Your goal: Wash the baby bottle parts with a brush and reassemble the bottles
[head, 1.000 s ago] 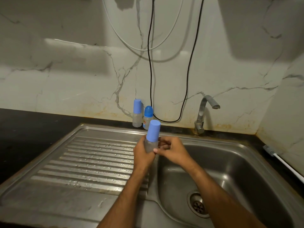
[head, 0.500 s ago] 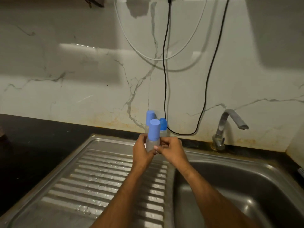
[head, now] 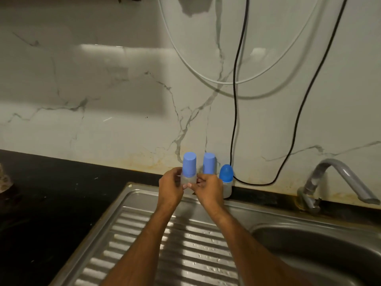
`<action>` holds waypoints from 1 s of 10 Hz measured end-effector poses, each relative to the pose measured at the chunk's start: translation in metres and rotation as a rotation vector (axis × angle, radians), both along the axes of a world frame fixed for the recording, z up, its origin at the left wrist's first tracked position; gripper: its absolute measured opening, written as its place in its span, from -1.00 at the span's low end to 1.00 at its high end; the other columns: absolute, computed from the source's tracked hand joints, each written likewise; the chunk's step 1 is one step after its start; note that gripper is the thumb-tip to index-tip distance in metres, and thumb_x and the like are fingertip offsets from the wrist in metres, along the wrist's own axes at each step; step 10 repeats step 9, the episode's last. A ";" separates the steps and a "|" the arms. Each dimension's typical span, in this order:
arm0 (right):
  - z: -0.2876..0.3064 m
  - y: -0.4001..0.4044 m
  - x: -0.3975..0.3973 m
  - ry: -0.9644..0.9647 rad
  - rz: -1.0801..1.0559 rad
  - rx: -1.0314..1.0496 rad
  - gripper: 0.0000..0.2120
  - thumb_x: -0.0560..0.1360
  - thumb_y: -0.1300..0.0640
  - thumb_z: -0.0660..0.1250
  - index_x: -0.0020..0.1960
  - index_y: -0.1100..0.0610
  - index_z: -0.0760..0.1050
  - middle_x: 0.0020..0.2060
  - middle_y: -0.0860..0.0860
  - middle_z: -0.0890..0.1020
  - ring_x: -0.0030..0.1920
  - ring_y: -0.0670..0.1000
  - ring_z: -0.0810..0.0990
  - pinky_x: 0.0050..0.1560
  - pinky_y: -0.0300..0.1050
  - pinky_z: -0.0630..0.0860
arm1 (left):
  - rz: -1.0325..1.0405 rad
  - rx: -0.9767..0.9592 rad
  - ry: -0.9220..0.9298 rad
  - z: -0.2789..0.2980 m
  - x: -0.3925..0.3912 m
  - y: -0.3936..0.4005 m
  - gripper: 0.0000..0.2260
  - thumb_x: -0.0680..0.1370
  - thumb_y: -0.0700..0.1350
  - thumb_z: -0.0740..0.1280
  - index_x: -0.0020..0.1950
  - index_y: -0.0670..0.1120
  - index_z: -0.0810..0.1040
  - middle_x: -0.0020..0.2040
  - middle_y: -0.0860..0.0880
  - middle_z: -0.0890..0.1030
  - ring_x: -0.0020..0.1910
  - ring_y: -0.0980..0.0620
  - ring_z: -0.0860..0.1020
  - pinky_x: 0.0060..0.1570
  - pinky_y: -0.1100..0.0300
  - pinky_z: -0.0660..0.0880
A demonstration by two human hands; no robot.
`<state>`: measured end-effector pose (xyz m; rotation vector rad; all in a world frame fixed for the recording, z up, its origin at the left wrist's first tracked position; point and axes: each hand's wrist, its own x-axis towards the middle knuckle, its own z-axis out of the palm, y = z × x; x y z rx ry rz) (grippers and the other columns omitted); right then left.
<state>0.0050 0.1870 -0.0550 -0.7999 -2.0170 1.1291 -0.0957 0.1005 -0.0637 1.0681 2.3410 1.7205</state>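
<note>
A small clear baby bottle with a tall blue cap [head: 189, 165] stands upright at the back edge of the sink, near the wall. My left hand [head: 170, 189] grips its clear body from the left and my right hand [head: 209, 189] pinches it from the right. Just right of it stands a second bottle with a tall blue cap [head: 209, 163], its lower part hidden behind my right hand. A third bottle with a rounded blue cap [head: 226, 174] stands to the right of that one. No brush is in view.
The ribbed steel drainboard [head: 185, 250] lies below my arms, the sink basin [head: 321, 252] at lower right. A grey tap [head: 338, 178] rises at the right. Black countertop [head: 51, 193] runs left. A black cable [head: 234, 120] and a white cable [head: 185, 62] hang down the marble wall.
Both hands carried the capped bottle forward and left from over the sink divider to the back ledge, beside the two standing bottles. The camera view shifted left and closer.
</note>
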 end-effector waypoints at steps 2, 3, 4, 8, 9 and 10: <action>-0.016 -0.002 -0.036 0.008 -0.075 -0.029 -0.84 0.39 0.21 0.60 -0.22 0.08 0.62 -0.33 -0.08 0.68 -0.23 -0.11 0.67 -0.19 -0.10 0.65 | -0.011 -0.048 -0.045 -0.016 -0.033 0.011 -0.52 0.37 -0.26 0.60 0.26 -0.11 0.61 0.06 0.04 0.69 0.04 0.09 0.65 0.10 0.06 0.62; -0.022 0.001 -0.047 -0.003 -0.100 -0.041 -0.89 0.42 0.24 0.57 -0.19 0.10 0.66 -0.31 -0.08 0.69 -0.22 -0.13 0.67 -0.18 -0.16 0.65 | -0.021 -0.083 -0.076 -0.026 -0.046 0.017 -0.52 0.37 -0.25 0.60 0.27 -0.10 0.60 0.04 0.06 0.68 0.03 0.10 0.64 0.09 0.04 0.63; -0.027 0.002 -0.056 -0.027 -0.136 -0.046 -0.90 0.43 0.25 0.55 -0.19 0.10 0.66 -0.31 -0.09 0.69 -0.22 -0.14 0.67 -0.17 -0.15 0.65 | -0.040 -0.106 -0.095 -0.031 -0.056 0.022 -0.53 0.36 -0.26 0.60 0.23 -0.06 0.61 0.01 0.11 0.69 0.00 0.14 0.65 0.06 0.06 0.64; -0.033 -0.003 -0.068 -0.060 -0.218 -0.046 -0.84 0.48 0.32 0.43 -0.26 0.16 0.58 -0.34 0.01 0.63 -0.24 -0.02 0.63 -0.30 -0.27 0.52 | -0.095 -0.071 -0.176 -0.036 -0.062 0.032 -0.58 0.42 -0.29 0.53 0.24 -0.08 0.58 0.05 0.05 0.67 0.02 0.17 0.63 0.03 0.26 0.60; -0.031 -0.002 -0.063 -0.053 -0.226 -0.033 -0.77 0.49 0.30 0.41 -0.30 0.12 0.52 -0.37 -0.01 0.59 -0.31 -0.07 0.57 -0.32 -0.34 0.42 | -0.090 -0.071 -0.188 -0.037 -0.059 0.032 -0.61 0.44 -0.27 0.53 0.22 -0.05 0.56 0.04 0.08 0.65 0.02 0.17 0.62 0.00 0.33 0.55; -0.031 -0.002 -0.063 -0.053 -0.226 -0.033 -0.77 0.49 0.30 0.41 -0.30 0.12 0.52 -0.37 -0.01 0.59 -0.31 -0.07 0.57 -0.32 -0.34 0.42 | -0.090 -0.071 -0.188 -0.037 -0.059 0.032 -0.61 0.44 -0.27 0.53 0.22 -0.05 0.56 0.04 0.08 0.65 0.02 0.17 0.62 0.00 0.33 0.55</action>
